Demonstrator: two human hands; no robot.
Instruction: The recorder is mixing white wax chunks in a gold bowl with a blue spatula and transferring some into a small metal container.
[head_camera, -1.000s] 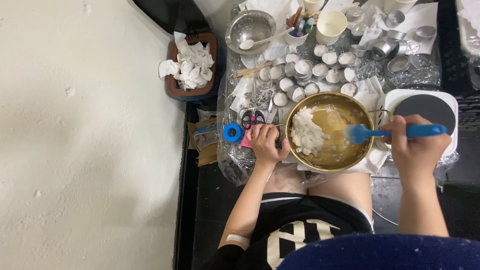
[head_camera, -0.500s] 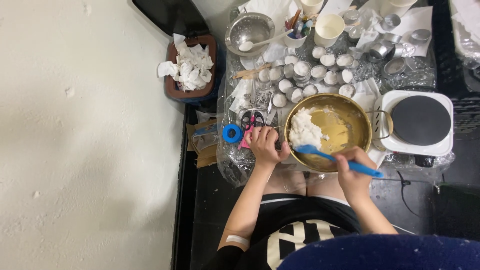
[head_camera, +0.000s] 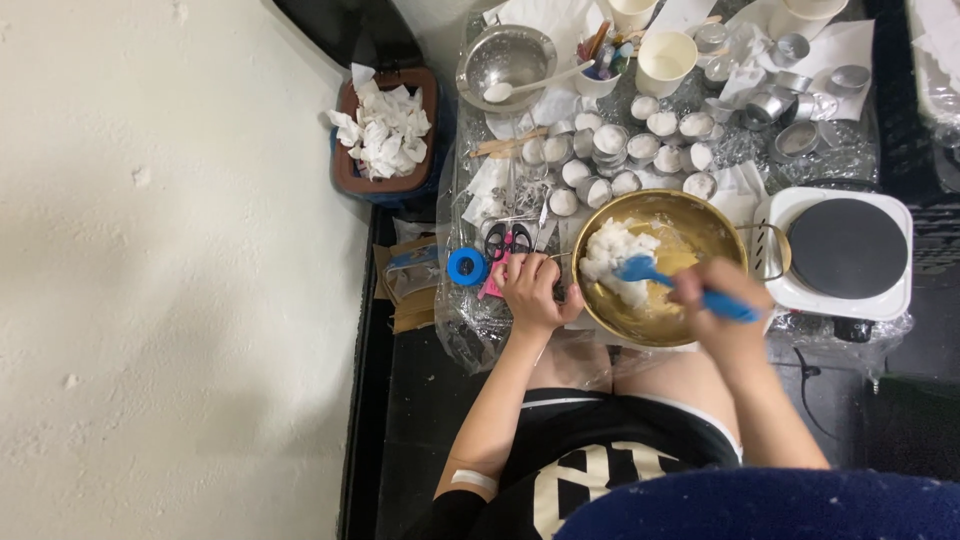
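A gold-coloured pot (head_camera: 720, 225) sits on the table in front of me, with yellowish melted liquid and a white lump of wax (head_camera: 612, 262) at its left side. My right hand (head_camera: 722, 300) grips a blue spatula (head_camera: 642, 269) whose blade presses into the white lump. My left hand (head_camera: 530, 288) rests on the pot's left handle and rim, fingers curled around it.
A white single-burner hot plate (head_camera: 845, 250) stands right of the pot. Behind the pot are several small wax-filled tins (head_camera: 640, 148), a steel bowl with a spoon (head_camera: 502, 58), paper cups (head_camera: 665, 60), scissors (head_camera: 505, 240) and blue tape (head_camera: 466, 266). A bin of crumpled tissue (head_camera: 382, 130) stands at left.
My right hand swept the spatula from the pot's right side round the near edge, then up into the white lump. My left hand stayed on the pot's handle.
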